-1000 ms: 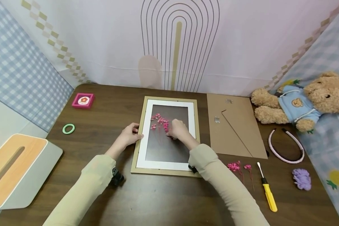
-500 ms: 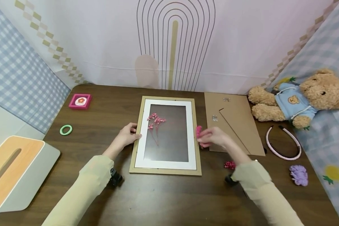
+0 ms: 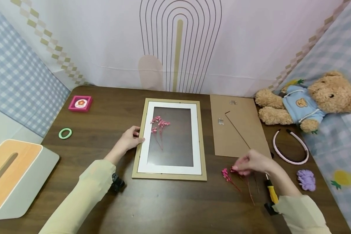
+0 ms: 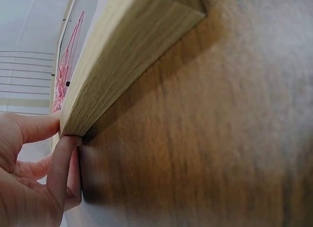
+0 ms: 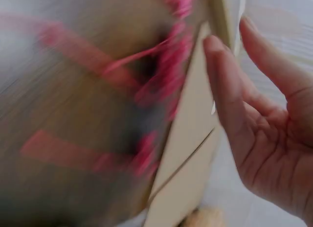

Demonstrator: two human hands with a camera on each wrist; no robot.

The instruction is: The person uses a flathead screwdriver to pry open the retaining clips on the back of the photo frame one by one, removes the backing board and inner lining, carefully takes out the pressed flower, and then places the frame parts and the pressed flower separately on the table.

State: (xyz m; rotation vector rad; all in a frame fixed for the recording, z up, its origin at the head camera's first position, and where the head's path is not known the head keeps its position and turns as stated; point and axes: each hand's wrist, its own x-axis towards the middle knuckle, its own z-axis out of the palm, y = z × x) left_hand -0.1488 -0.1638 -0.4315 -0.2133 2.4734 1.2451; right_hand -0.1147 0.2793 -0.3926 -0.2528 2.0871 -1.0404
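Note:
A light wood picture frame with a white mat lies flat on the table. Under its left side my left hand holds the edge, thumb on top and fingers against the side, as the left wrist view shows. Pink dried flowers with thin stems lie inside the mat's opening. Right of the frame, my right hand is over more pink sprigs; one sprig lies left of its fingertips. In the right wrist view, thumb and index finger stand apart with nothing between them, and the flowers are blurred.
A brown backing board lies right of the frame. Farther right are a headband, a purple scrunchie, a yellow screwdriver and a teddy bear. A tissue box, green ring and pink box stand left.
My right hand has taken a pink sprig out of the frame and moved right; that sprig now lies beside the others on the table. The left hand stays at the frame's edge.

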